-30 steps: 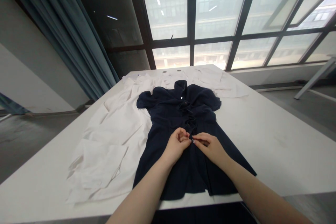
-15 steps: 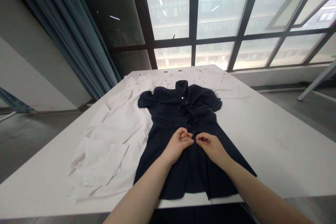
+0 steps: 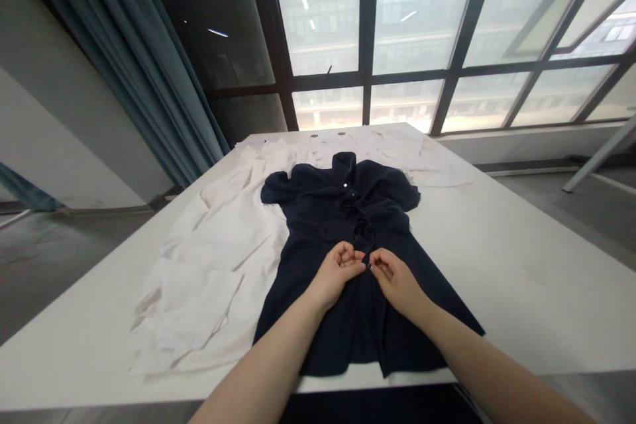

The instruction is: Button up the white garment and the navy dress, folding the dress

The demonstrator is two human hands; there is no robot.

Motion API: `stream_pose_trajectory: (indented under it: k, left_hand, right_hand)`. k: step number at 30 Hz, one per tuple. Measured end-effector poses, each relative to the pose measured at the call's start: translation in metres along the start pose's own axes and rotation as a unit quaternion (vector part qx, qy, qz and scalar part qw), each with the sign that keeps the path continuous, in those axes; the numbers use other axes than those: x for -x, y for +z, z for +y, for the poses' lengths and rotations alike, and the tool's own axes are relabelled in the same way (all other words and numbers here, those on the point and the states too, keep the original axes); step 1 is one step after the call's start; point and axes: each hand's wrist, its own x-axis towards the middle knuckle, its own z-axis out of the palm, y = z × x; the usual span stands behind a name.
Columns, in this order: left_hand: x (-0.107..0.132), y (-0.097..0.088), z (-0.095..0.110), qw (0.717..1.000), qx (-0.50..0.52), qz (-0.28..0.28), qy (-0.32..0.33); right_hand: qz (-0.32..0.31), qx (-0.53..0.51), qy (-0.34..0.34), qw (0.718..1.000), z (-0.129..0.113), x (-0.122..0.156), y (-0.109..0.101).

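A navy short-sleeved shirt lies spread on the white table, its collar pointing away from me. Small buttons show near the collar, and the front edges bunch into ruffled folds lower down. My left hand pinches the left side of the front opening below those folds. Close beside it, my right hand pinches the other front edge, fingertips almost touching the left ones. Whatever small part lies between the fingertips is hidden. Below the hands the shirt's front hangs flat to its hem near the table edge.
White garments lie crumpled along the left side, partly under the shirt, with more white cloth at the far end. The white table stretches toward large windows. A blue-grey curtain hangs at the left.
My right hand has shifted slightly left and closer to the left hand. The lower right front edge of the shirt has swung a little to the left.
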Motion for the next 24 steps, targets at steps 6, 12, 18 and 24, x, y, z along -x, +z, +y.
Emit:
stream_pose_trajectory:
  k: [6,12,18,24]
  left_hand:
    - [-0.0005,-0.0001,0.0007,0.998,0.055,-0.016,-0.032]
    - [-0.0005,-0.0016,0.0028,0.999,0.016,-0.011,-0.042]
    - [-0.0021,-0.0059,0.0007,0.997,-0.065,-0.021,-0.033]
    - [-0.0020,-0.0046,0.0035,0.991,-0.129,-0.042,-0.003]
  right_hand:
    - [0.021,0.070,-0.072,0.995,-0.0033,-0.0004,-0.0031]
    - [0.043,0.098,-0.098,0.989,-0.0026,0.0006,-0.0030]
    - [0.028,0.109,-0.125,0.986,-0.0030,0.0007,-0.0027]
    - [0.029,0.110,-0.116,0.987,-0.0032,-0.0010,-0.0024]
